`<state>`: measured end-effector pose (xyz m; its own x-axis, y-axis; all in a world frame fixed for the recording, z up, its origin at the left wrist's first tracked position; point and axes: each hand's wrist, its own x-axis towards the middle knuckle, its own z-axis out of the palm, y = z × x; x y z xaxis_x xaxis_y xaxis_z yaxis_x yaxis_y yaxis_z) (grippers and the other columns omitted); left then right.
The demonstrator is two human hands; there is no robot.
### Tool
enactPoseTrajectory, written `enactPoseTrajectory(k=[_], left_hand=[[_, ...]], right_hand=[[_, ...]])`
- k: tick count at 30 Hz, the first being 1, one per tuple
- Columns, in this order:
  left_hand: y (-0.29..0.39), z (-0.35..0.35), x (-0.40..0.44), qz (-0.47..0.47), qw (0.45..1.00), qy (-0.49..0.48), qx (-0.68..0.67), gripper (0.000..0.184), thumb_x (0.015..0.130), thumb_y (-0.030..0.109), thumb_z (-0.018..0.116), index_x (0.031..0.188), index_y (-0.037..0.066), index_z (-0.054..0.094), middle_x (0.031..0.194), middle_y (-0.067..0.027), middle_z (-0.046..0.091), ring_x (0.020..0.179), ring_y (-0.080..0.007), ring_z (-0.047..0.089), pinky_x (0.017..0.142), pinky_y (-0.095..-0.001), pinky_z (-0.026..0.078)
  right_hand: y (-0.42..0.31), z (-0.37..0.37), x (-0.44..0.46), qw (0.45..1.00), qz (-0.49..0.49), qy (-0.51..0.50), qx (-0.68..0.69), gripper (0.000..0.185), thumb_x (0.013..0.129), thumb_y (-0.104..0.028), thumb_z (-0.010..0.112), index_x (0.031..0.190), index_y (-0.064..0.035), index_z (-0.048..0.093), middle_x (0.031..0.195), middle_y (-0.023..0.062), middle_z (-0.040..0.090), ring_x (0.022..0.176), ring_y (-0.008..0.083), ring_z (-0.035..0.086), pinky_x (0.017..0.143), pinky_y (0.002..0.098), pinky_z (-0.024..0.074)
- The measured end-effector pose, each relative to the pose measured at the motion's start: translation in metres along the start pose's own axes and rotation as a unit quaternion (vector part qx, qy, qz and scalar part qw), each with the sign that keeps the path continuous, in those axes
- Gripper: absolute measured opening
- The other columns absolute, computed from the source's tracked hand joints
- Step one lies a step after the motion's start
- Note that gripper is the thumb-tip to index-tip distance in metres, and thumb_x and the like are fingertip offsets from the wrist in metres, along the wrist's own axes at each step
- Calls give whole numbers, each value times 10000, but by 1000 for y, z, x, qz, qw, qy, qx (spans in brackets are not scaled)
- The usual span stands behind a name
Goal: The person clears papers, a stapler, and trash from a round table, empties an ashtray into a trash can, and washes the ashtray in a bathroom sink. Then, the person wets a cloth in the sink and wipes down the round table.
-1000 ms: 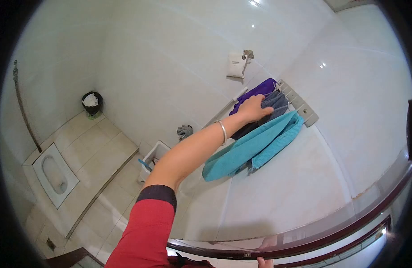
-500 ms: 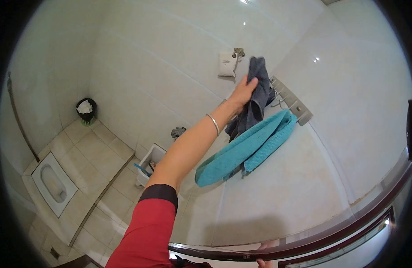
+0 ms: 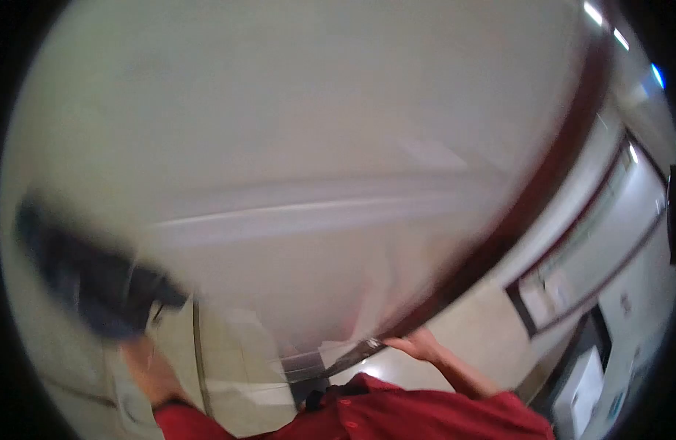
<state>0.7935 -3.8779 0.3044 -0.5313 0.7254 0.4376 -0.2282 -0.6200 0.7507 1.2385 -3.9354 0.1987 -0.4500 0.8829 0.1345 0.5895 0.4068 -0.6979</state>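
Note:
A dark grey-blue cloth [image 3: 92, 271], blurred by motion, is at the left of the view. My left hand [image 3: 138, 348] grips its lower end; the fingers are mostly hidden by the cloth and blur. My right hand [image 3: 413, 343] is at the dark red edge of a glass door [image 3: 455, 286], its fingers at a small metal fitting [image 3: 373, 342] there. Whether those fingers hold the fitting cannot be made out.
The glass panel with a pale horizontal bar [image 3: 301, 213] fills the centre. A squat toilet [image 3: 136, 403] shows blurred at lower left. At lower right are a white basin-like object [image 3: 578, 392] and another dark-framed panel [image 3: 532, 297].
The view has swung right, away from the towel rack and turquoise towel. The grey cloth has come off the rack in my left hand. More of my right arm shows at the door edge.

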Motion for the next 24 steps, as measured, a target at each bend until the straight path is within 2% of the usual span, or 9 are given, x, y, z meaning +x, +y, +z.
enactPoseTrajectory(k=[3, 4, 6, 7, 9, 15, 19, 21, 24], left_hand=[[-15, 15, -95, -138, 990, 10, 2, 372, 851, 268, 448, 1127, 18, 443, 1049, -107, 489, 938, -190, 484, 804, -310, 401], [-22, 24, -125, -180, 983, 9, 20, 371, 853, 269, 442, 1127, 18, 443, 1048, -106, 490, 939, -190, 485, 804, -311, 402], [-40, 48, -179, -256, 965, 0, 57, 370, 858, 273, 429, 1126, 18, 443, 1045, -105, 493, 939, -191, 486, 804, -313, 404], [-48, 63, -202, -287, 955, -9, 75, 370, 860, 274, 422, 1126, 18, 443, 1044, -105, 494, 939, -191, 487, 803, -314, 405], [-65, 92, -246, -343, 933, -38, 105, 369, 865, 278, 409, 1125, 18, 444, 1041, -104, 496, 940, -192, 488, 803, -315, 407], [-115, 204, -334, -442, 858, -202, 167, 371, 879, 288, 370, 1123, 18, 444, 1033, -101, 502, 941, -195, 492, 801, -320, 412], [-163, 289, -376, -452, 786, -387, 168, 375, 888, 294, 343, 1121, 18, 445, 1028, -98, 506, 942, -197, 494, 800, -323, 416], [-191, 339, -401, -426, 745, -486, 164, 378, 893, 297, 330, 1121, 18, 445, 1026, -97, 508, 942, -198, 495, 799, -325, 417], [-214, 427, -442, -512, 660, -548, 48, 373, 902, 325, 305, 1117, 42, 420, 1018, -78, 487, 938, -191, 484, 801, -323, 408]], right_hand=[[-13, 1, 8, 997, -35, 61, 40, 359, 733, -430, 597, 832, -86, 624, 848, 103, 598, 860, 281, 532, 764, 382, 402], [-17, -8, 9, 996, 51, -32, 70, 508, 718, -455, 609, 1032, -60, 548, 954, 138, 574, 918, 288, 525, 800, 374, 398], [11, 1, 12, 988, 19, 4, 153, 942, 684, -424, 658, 1282, 49, 106, 1164, 256, 418, 1043, 338, 463, 907, 351, 344], [9, -12, 8, 992, -29, 32, 117, 884, 716, -309, 662, 1282, 67, 96, 1080, 159, 505, 1038, 243, 461, 880, 312, 353], [25, -23, -7, 979, -120, 29, 160, 874, 732, -314, 636, 1301, 50, 82, 1273, 227, 292, 1148, 304, 360, 957, 343, 297], [69, -110, -107, 949, -172, 6, 264, 667, 815, -346, 538, 1285, 7, 222, 1260, 171, 316, 1123, 287, 368, 908, 345, 344], [102, -148, -170, 945, -146, 69, 283, 687, 798, -380, 548, 1269, 12, 239, 1213, 169, 369, 1097, 269, 388, 891, 325, 352], [129, -161, -199, 908, -28, 69, 411, 622, 812, -346, 534, 1255, 1, 270, 1112, 144, 458, 1010, 227, 447, 861, 318, 367], [173, -190, -248, 862, 86, 276, 417, 479, 804, -243, 536, 1170, -2, 342, 906, 97, 532, 812, 164, 507, 740, 298, 421]])
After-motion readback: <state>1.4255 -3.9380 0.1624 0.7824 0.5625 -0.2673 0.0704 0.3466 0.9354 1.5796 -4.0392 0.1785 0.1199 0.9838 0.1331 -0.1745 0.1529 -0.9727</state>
